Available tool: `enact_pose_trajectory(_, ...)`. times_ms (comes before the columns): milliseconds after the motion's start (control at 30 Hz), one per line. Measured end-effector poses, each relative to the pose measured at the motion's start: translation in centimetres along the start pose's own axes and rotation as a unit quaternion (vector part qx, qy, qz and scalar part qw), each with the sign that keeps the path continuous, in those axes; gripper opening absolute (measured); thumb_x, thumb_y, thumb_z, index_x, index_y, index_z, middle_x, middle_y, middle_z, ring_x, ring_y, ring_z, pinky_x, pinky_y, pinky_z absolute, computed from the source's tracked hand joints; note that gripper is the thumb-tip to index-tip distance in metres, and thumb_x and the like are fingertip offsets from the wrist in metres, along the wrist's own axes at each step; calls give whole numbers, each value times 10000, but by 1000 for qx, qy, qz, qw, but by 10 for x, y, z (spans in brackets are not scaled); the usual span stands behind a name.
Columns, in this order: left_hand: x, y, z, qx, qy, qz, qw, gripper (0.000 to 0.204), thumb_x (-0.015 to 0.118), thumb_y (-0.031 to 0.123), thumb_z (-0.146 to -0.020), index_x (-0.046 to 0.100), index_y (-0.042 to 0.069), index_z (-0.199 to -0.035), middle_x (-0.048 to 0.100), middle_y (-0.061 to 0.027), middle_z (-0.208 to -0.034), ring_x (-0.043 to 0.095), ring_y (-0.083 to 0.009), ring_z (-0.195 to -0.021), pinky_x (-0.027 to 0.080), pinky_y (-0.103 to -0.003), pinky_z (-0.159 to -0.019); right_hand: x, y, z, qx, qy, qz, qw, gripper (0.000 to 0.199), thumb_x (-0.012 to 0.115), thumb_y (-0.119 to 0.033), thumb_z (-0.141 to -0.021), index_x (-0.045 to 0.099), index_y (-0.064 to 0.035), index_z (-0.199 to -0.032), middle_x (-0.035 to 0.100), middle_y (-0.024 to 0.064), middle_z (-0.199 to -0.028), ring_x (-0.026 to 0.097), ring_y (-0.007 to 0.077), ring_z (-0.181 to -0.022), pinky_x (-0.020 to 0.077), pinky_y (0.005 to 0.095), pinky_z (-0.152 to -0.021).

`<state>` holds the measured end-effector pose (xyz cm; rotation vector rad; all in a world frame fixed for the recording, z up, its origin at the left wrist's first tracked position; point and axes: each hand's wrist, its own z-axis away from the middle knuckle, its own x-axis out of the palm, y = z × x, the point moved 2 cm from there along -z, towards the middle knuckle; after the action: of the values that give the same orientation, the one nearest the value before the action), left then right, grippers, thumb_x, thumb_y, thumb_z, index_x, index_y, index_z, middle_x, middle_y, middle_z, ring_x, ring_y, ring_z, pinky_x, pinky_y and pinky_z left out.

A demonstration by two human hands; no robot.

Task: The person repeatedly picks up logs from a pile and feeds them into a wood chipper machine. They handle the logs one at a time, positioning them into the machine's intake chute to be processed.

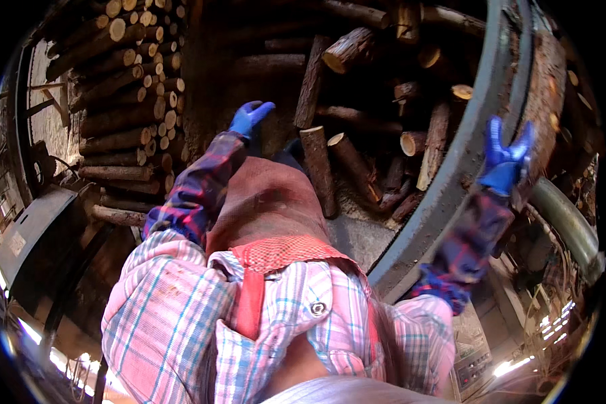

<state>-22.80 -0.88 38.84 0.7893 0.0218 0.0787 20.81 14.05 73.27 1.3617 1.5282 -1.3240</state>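
Both my hands wear blue gloves. My left hand (250, 118) is held out over the dark ground left of the loose logs, fingers stretched out and holding nothing. My right hand (507, 153) reaches out at the right with fingers spread. It overlaps the edge of a long bark-covered log (547, 87) lying along a grey metal rail (444, 161). Whether the palm presses on the log or only hovers over it, I cannot tell. Nearest my left hand, a slim log (311, 84) lies on the loose pile, with a shorter cut log (318, 168) below it.
A tall stack of cut logs (124, 101) stands at the left. Several loose logs, one with a pale cut end (349, 50), lie scattered ahead. A dark metal box (37, 229) is at the far left. A thick metal pipe (565, 225) sits at the right, above a control panel (475, 374).
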Motion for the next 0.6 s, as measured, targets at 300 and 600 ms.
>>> enact_pose_trajectory(300, 19, -151, -79, -187, -57, 76, 978, 359, 690, 279, -830, 635, -3, -1044, 632, -31, -877, 569, -129, -811, 450, -281, -762, 488, -32, 315, 267, -611, -380, 641, 626, 796, -310, -715, 535, 3, -1189, 597, 133, -1142, 576, 232, -989, 468, 387, -875)
enact_pose_trajectory(600, -45, -278, -135, -164, 33, 57, 984, 276, 607, 203, -892, 612, -13, -1064, 627, -20, -919, 568, -114, -814, 457, -244, -768, 782, 35, 282, 403, -349, -342, 774, 1273, 909, -221, -559, 34, 25, -1450, 348, 200, -1403, 438, 290, -1194, 437, 468, -961)
